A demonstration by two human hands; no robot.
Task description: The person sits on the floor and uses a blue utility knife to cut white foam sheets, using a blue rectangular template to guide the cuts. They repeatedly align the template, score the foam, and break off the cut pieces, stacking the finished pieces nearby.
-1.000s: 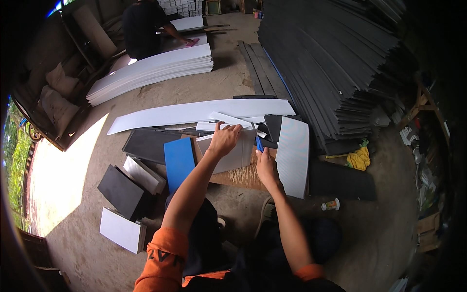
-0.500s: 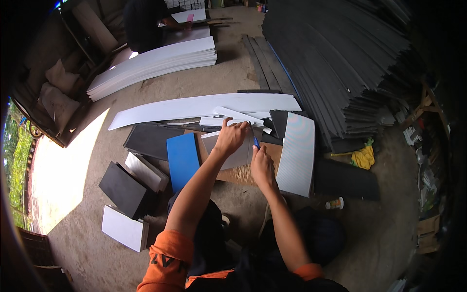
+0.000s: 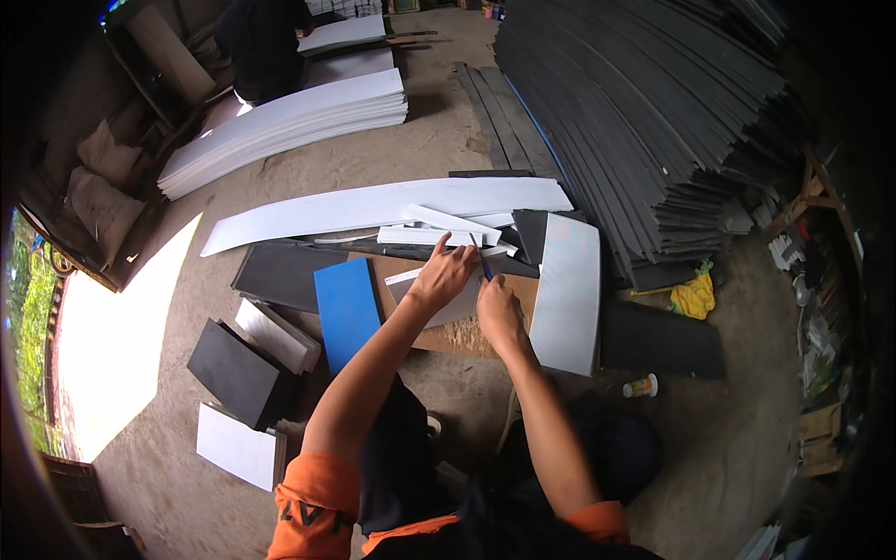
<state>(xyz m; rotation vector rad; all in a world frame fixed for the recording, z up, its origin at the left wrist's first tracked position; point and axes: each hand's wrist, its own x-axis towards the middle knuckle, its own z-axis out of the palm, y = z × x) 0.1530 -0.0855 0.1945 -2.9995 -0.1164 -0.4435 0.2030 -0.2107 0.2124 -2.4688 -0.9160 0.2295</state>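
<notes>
My left hand presses flat on a grey-white sheet that lies on a brown cutting board. My right hand grips a blue-handled knife whose tip rests at the sheet's far edge. Just beyond lie white offcut strips and a long curved white panel. A blue sheet lies left of the board, and a white panel to its right.
A tall fan of dark sheets fills the upper right. A white sheet stack lies far left, with another person beyond it. Black and white blocks sit at my left. A small bottle and a yellow cloth lie on the right.
Both hands have slid slightly toward me along the sheet, the right one drawing the knife with it; the view has tilted a little.
</notes>
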